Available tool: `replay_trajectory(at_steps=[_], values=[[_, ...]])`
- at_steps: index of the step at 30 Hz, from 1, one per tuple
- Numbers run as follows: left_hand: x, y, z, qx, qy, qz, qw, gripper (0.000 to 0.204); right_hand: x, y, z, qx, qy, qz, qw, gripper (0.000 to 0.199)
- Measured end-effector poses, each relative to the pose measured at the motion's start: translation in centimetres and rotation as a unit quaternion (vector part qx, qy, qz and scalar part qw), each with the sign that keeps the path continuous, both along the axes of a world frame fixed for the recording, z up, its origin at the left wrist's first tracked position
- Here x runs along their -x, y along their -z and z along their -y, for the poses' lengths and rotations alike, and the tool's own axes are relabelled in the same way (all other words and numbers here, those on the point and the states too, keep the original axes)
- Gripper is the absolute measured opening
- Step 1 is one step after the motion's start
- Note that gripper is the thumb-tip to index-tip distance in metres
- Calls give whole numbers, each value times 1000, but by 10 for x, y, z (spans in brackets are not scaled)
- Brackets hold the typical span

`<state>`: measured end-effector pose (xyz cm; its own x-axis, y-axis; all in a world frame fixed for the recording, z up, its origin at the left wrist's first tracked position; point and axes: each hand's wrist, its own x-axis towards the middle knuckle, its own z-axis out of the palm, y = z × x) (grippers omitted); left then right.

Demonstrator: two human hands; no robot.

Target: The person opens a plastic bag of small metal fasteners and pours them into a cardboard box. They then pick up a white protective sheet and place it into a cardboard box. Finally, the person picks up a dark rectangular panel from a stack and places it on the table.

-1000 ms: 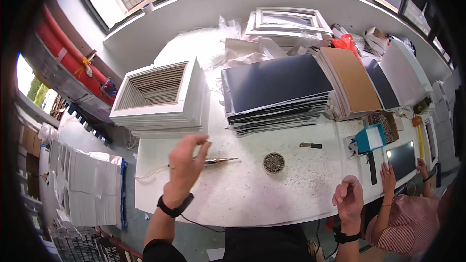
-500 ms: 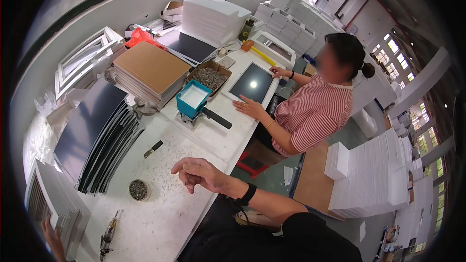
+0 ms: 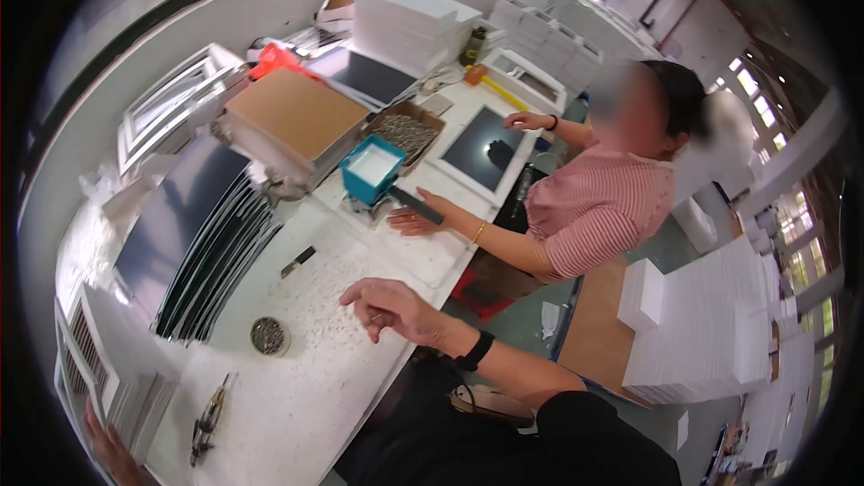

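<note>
Right hand [image 3: 389,306], wearing a black wristband, hovers just above the white table [image 3: 297,414] near its front edge, fingers loosely curled and apart, gripping nothing. Left hand [image 3: 112,450] shows only partly at the lower left rim, fingers laid on the edge of a white frame [image 3: 108,369] leaning in a stack there; whether it grips or merely rests cannot be told.

Nearest the right hand, to its left, sits a small round dish of screws [image 3: 268,336]. It looks light and easy to tip, so it is best taken by the rim, held level. A screwdriver [image 3: 209,418] lies flat near the frames, slim and stiff, easiest to lift by the handle. The frames look rigid but light, with thin edges that could dent; holding them by opposite sides seems safest.

Further along, dark panels [image 3: 193,234] are fanned in a stack, probably smooth and slippery. Beyond them stand brown boards [image 3: 292,112] and a teal box [image 3: 373,171].

A co-worker in a striped pink top sits on the right, one hand [image 3: 416,216] flat on the table.
</note>
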<state>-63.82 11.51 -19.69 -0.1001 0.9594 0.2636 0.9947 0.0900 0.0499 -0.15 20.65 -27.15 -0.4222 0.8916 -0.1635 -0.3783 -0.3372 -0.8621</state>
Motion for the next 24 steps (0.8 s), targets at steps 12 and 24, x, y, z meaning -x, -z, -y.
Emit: replay_trajectory(at_steps=[12,24], values=[[-286,25,129,93,215,158,959,84,3,40,-19,3,-35,-16,999,48],[-341,102,159,234,255,186,920,68,55,113,-64,-256,-169,425,852,63]])
